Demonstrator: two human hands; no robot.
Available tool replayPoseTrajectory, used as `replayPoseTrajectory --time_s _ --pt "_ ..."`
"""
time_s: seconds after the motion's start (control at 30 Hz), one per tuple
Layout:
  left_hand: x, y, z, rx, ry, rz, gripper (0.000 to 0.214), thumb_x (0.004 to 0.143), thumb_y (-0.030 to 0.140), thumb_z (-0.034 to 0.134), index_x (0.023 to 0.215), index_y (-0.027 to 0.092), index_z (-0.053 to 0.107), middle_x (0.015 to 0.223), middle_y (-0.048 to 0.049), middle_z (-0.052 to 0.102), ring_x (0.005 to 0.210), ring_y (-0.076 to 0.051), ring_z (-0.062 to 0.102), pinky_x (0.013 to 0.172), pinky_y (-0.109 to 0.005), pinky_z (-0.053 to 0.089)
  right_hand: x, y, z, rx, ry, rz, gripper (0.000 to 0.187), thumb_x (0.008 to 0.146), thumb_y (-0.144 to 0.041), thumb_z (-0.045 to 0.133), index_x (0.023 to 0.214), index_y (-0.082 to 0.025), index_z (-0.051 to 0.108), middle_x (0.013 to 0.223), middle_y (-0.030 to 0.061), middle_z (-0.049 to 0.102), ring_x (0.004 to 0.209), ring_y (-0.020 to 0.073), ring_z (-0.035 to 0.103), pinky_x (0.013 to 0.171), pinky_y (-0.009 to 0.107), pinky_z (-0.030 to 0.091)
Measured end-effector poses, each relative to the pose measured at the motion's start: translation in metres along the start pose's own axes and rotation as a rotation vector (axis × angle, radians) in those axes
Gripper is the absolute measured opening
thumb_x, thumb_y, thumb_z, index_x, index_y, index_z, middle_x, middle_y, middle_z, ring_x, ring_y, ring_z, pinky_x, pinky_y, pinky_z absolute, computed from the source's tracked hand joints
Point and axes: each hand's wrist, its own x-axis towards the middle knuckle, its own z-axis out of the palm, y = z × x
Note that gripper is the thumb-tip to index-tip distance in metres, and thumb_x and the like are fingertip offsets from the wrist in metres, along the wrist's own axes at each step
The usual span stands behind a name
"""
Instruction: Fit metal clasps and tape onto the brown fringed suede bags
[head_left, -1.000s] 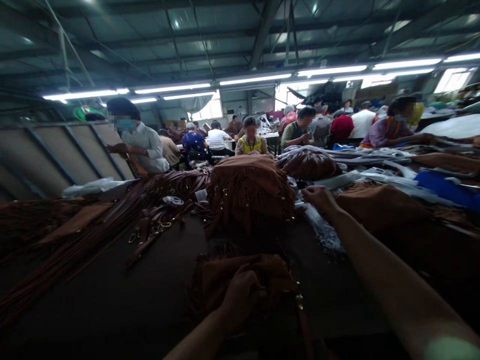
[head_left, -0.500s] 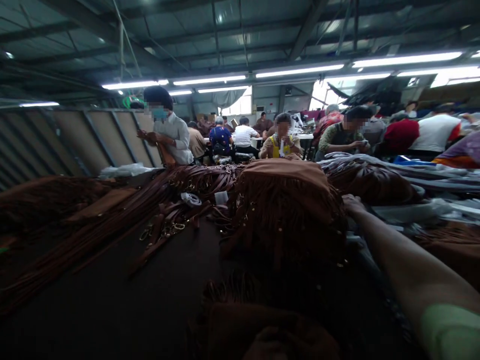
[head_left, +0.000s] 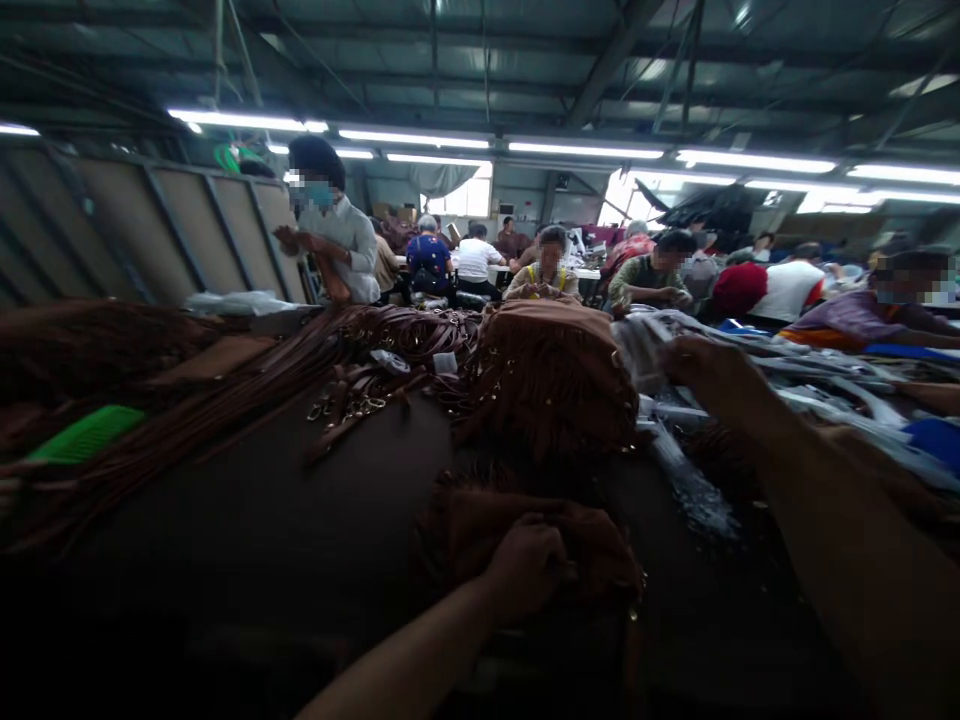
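Head view, from my remote seat:

1. My left hand [head_left: 529, 568] lies on a brown fringed suede bag [head_left: 592, 548], which sits flat on the dark surface [head_left: 225, 530] nearest me. That grip looks clenched on the suede, with the fingers curled over it, probably to keep the bag steady.
2. My right hand [head_left: 709, 368] is stretched farther out, against a clear plastic sheet [head_left: 641, 350]. Blur stops me telling whether that grip is closed on the sheet or only touching it.
3. A second fringed bag [head_left: 551, 380] stands upright ahead of my left hand. Standing it that way seems to let its fringe hang free.
4. Brown straps with metal buckles [head_left: 360, 405] lie heaped to that bag's left, probably kept together so they stay within reach. A green plastic piece [head_left: 86, 433] lies farther left.
5. Across the surface, a co-worker [head_left: 349, 250] in a white shirt holds a brown strip [head_left: 331, 275] with both hands.
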Motion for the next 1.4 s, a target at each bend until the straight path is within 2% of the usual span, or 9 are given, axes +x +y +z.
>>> replayPoseTrajectory --time_s 0.23,0.53,0.63,0.73,0.87,0.97,1.13,1.3,1.4 --pt "0.000 0.011 -0.004 0.158 -0.075 0.007 0.018 0.076 0.031 0.072 0.080 0.018 0.061 0.084 -0.0005 0.069 0.089 -0.016 0.063 0.103 -0.033 0.034 -0.035 -0.124 0.102 0.357 -0.379 -0.664 0.017 0.088 -0.027 0.059 0.098 -0.021 0.071 0.121 0.0071 0.062 0.119 0.0226 0.046 0.099 0.041 0.041" --pt "-0.001 0.013 -0.002 0.171 -0.092 -0.012 0.018 0.076 0.030 0.072 0.085 0.017 0.063 0.089 -0.0042 0.070 0.092 -0.020 0.062 0.101 -0.035 0.036 -0.032 -0.134 0.172 0.340 -0.666 -0.585 0.036 0.069 0.001 0.055 0.086 -0.024 0.075 0.123 0.0029 0.063 0.116 0.0215 0.053 0.101 0.040 0.039" --pt "0.000 0.014 -0.004 0.126 -0.080 -0.030 0.018 0.074 0.030 0.074 0.084 0.018 0.065 0.088 -0.0035 0.070 0.092 -0.020 0.062 0.100 -0.035 0.036 -0.050 -0.127 0.160 0.333 -0.525 -0.414 0.041 0.072 -0.002 0.054 0.103 -0.022 0.071 0.126 0.0077 0.061 0.117 0.0227 0.053 0.101 0.043 0.040" --pt "0.001 0.016 -0.007 0.072 -0.047 -0.069 0.018 0.072 0.030 0.075 0.083 0.018 0.066 0.089 -0.0034 0.071 0.095 -0.021 0.061 0.096 -0.033 0.039 -0.090 -0.117 0.117 0.420 -0.319 -0.094 0.030 0.081 -0.021 0.057 0.109 -0.022 0.067 0.115 0.0064 0.066 0.107 0.0208 0.059 0.096 0.037 0.045" --pt "0.002 0.016 -0.009 -0.005 -0.048 -0.084 0.011 0.075 0.025 0.072 0.082 0.019 0.068 0.086 -0.0014 0.071 0.090 -0.019 0.061 0.098 -0.033 0.037 -0.183 -0.110 0.064 0.420 -0.070 0.438 0.031 0.085 -0.048 0.053 0.089 -0.022 0.069 0.083 0.0037 0.071 0.077 0.0203 0.066 0.070 0.029 0.051" --pt "0.003 0.017 -0.012 -0.052 -0.053 -0.117 0.008 0.076 0.023 0.068 0.083 0.018 0.069 0.088 -0.0023 0.071 0.093 -0.020 0.060 0.092 -0.031 0.040 -0.251 -0.116 0.059 0.401 -0.094 0.625 0.041 0.083 -0.058 0.050 0.072 -0.022 0.067 0.068 0.0033 0.068 0.064 0.0207 0.064 0.057 0.028 0.048" --pt "0.003 0.023 -0.022 -0.077 -0.105 -0.120 0.009 0.079 0.022 0.061 0.084 0.017 0.067 0.090 -0.0032 0.068 0.097 -0.020 0.058 0.084 -0.027 0.042 -0.291 -0.135 0.079 0.351 -0.219 0.609 0.038 0.083 -0.059 0.049 0.075 -0.028 0.068 0.068 0.0023 0.069 0.062 0.0228 0.065 0.057 0.032 0.048" --pt "0.003 0.030 -0.030 -0.065 -0.123 -0.064 0.009 0.080 0.018 0.057 0.087 0.017 0.063 0.093 -0.0030 0.066 0.089 -0.017 0.058 0.077 -0.025 0.042 -0.274 -0.138 0.084 0.249 -0.036 0.425 0.024 0.087 -0.044 0.050 0.093 -0.027 0.067 0.098 0.0060 0.070 0.090 0.0254 0.066 0.080 0.038 0.052" --pt "0.003 0.030 -0.032 -0.035 -0.138 -0.025 0.010 0.081 0.017 0.056 0.088 0.017 0.063 0.090 -0.0026 0.065 0.089 -0.018 0.057 0.078 -0.026 0.041 -0.262 -0.130 0.090 0.170 -0.075 0.326 0.027 0.090 -0.036 0.045 0.105 -0.027 0.066 0.107 0.0063 0.067 0.093 0.0236 0.066 0.078 0.035 0.053"
